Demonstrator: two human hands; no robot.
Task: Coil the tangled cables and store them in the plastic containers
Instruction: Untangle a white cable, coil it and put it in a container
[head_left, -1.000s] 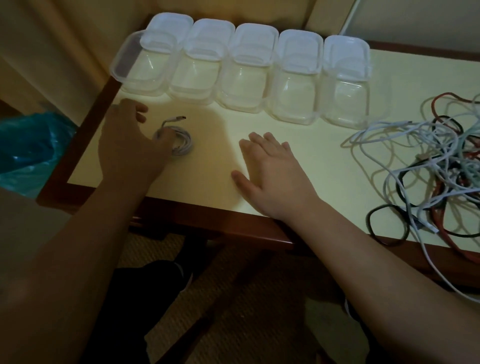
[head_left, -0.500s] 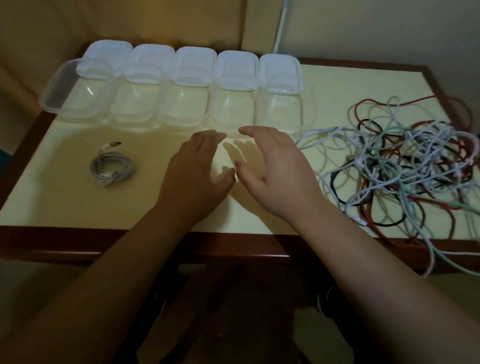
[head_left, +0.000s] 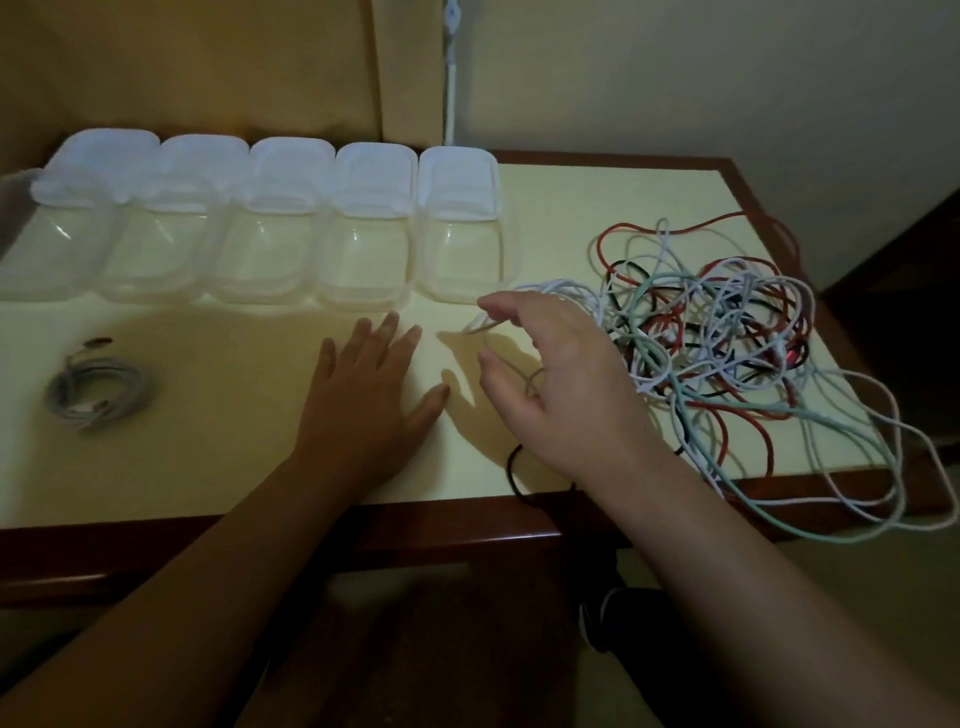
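A tangle of white, red, black and pale green cables (head_left: 727, 332) covers the right part of the table. My right hand (head_left: 556, 384) hovers at the tangle's left edge with fingers spread and loosely bent, holding nothing I can see. My left hand (head_left: 371, 400) lies flat on the table, fingers straight, just left of the right hand. A coiled grey cable (head_left: 98, 397) lies alone at the table's left. A row of several clear plastic containers (head_left: 260, 249) with white lids tipped behind them lines the back left.
The cream table top (head_left: 234, 441) has a dark wooden rim. Some cable loops (head_left: 857, 499) hang over the front right edge. A white cord (head_left: 451, 78) runs down the wall behind the containers. Dark shoes show on the floor below.
My left hand let go of the grey coil and moved right to the middle. My right hand moved right and lifted toward the tangle. The view swung right.
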